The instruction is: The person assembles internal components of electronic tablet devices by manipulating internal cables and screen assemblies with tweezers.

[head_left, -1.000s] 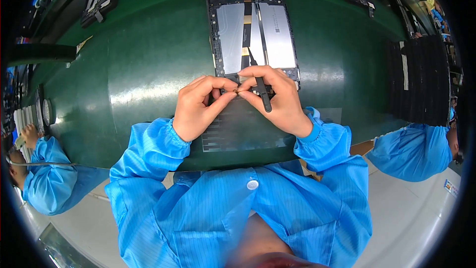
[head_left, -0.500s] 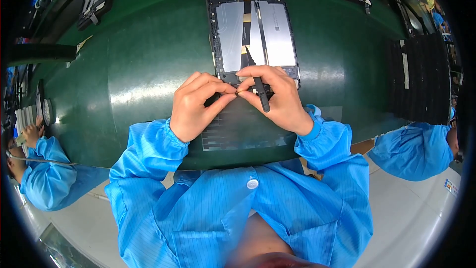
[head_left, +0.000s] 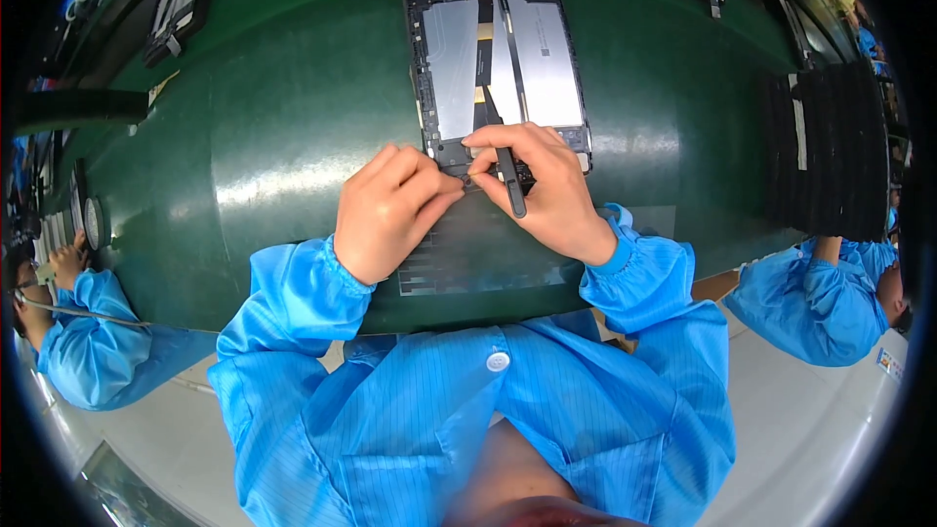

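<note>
Opened tablet [head_left: 551,68] on bench [head_left: 293,117], near edge by the fingertips. R hand [head_left: 551,185] clamps black tweezers [head_left: 509,185] between fingers, prob. keeping fingertips free; L hand [head_left: 383,205] bunched alongside, can't tell if gripping.

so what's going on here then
A person in a blue smock has both hands at the near edge of an opened tablet-like device on a green table. The right hand holds a slim black tool; the left hand is close beside it, fingertips together. Whether they pinch anything small can't be made out.
</note>
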The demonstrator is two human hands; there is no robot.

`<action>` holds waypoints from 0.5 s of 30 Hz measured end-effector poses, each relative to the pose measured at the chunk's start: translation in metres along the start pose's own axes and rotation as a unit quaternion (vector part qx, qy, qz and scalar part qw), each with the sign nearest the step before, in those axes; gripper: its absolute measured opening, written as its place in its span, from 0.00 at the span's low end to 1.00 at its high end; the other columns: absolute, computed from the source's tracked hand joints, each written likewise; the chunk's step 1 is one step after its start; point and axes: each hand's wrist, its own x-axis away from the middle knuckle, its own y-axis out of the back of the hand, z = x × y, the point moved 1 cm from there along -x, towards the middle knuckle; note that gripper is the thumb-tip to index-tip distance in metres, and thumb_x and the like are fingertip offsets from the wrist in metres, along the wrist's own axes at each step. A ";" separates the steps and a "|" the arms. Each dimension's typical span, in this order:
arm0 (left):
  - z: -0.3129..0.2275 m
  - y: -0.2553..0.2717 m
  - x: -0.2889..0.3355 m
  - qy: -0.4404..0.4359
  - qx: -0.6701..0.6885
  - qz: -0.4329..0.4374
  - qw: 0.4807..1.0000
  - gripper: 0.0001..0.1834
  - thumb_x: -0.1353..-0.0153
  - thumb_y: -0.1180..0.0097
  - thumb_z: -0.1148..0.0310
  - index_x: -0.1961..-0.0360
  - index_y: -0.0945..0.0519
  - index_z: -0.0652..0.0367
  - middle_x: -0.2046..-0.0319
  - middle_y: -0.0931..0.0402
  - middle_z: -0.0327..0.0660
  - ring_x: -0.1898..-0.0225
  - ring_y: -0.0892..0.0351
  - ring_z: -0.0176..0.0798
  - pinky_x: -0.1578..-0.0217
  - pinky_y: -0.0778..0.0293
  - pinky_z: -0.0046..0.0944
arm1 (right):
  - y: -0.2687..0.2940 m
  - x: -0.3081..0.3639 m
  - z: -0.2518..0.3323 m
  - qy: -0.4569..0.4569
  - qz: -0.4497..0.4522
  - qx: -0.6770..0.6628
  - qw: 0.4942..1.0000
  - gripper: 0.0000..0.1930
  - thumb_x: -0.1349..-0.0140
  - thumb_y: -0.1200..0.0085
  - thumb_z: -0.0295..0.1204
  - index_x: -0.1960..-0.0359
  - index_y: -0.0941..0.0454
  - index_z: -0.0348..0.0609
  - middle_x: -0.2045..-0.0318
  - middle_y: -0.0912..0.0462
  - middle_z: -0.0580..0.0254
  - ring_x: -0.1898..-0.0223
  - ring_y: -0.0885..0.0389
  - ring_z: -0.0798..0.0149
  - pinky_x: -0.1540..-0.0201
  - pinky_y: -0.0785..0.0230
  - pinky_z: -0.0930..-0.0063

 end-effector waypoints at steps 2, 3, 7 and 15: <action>-0.005 0.002 0.005 -0.101 -0.142 -0.016 0.984 0.12 0.57 0.29 0.76 0.68 0.15 0.55 0.70 0.24 0.37 0.70 0.25 0.41 0.71 0.27 0.38 | -0.001 0.000 -0.001 0.008 -0.006 -0.001 1.000 0.21 0.49 0.34 0.21 0.51 0.22 0.48 0.68 0.15 0.68 0.63 0.19 0.61 0.56 0.34 0.66; -0.005 0.003 0.007 -0.102 -0.141 -0.015 0.985 0.12 0.57 0.29 0.76 0.68 0.15 0.55 0.70 0.24 0.37 0.70 0.25 0.41 0.71 0.27 0.38 | -0.001 0.000 -0.001 0.007 -0.006 0.000 1.000 0.21 0.49 0.34 0.21 0.51 0.22 0.48 0.68 0.15 0.68 0.63 0.19 0.61 0.56 0.34 0.66; 0.005 0.007 0.015 -0.128 -0.177 -0.010 0.976 0.18 0.56 0.33 0.74 0.59 0.14 0.49 0.65 0.22 0.36 0.66 0.22 0.39 0.69 0.26 0.37 | 0.000 -0.001 0.003 0.009 -0.010 0.016 1.000 0.21 0.49 0.33 0.20 0.52 0.21 0.48 0.69 0.15 0.68 0.64 0.19 0.60 0.58 0.33 0.66; 0.009 0.011 0.018 -0.188 -0.252 0.001 0.949 0.25 0.55 0.41 0.69 0.51 0.14 0.45 0.57 0.21 0.36 0.60 0.20 0.39 0.64 0.24 0.37 | 0.003 -0.004 0.002 -0.001 0.007 0.006 1.000 0.20 0.50 0.32 0.21 0.53 0.20 0.47 0.69 0.14 0.68 0.64 0.18 0.60 0.57 0.32 0.67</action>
